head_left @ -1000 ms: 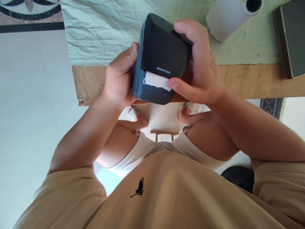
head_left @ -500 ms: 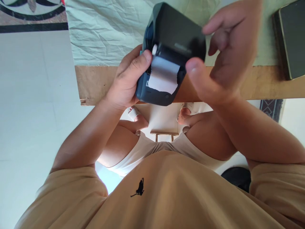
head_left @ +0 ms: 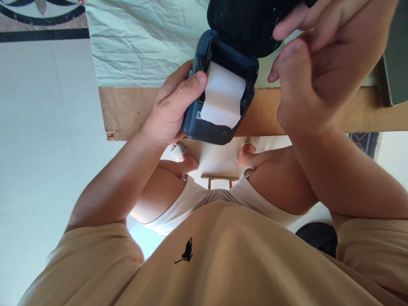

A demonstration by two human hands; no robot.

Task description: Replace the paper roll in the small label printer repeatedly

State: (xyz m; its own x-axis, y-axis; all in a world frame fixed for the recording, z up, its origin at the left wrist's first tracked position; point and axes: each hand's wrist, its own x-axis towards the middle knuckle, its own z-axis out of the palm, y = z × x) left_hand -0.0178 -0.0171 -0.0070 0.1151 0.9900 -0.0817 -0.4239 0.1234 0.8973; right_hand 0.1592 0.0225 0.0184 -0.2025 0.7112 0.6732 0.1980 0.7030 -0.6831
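Observation:
My left hand (head_left: 177,100) grips a dark blue portable receipt printer (head_left: 207,131) by its left side, thumb across the top edge. The printer is tilted, held above the table's front edge. Its black lid (head_left: 244,27) is swung up and away from me. Inside the bay sits a white paper roll (head_left: 227,80), and the paper's torn end hangs over the front, above the power button. To the right of the lid, my right hand (head_left: 321,63) has its fingers apart, with one fingertip at the lid's edge; whether it touches is unclear. I see nothing held in it.
A pale green cloth (head_left: 137,42) covers the table, leaving a bare wooden edge (head_left: 127,112) in front. A dark flat device (head_left: 397,59) lies at the right. Below are my legs, a small wooden stool (head_left: 219,177) and a patterned mat (head_left: 363,142).
The printer's lid has swung open away from me, exposing the paper roll. My right hand has moved right and away from the printer body. The left hand keeps its hold.

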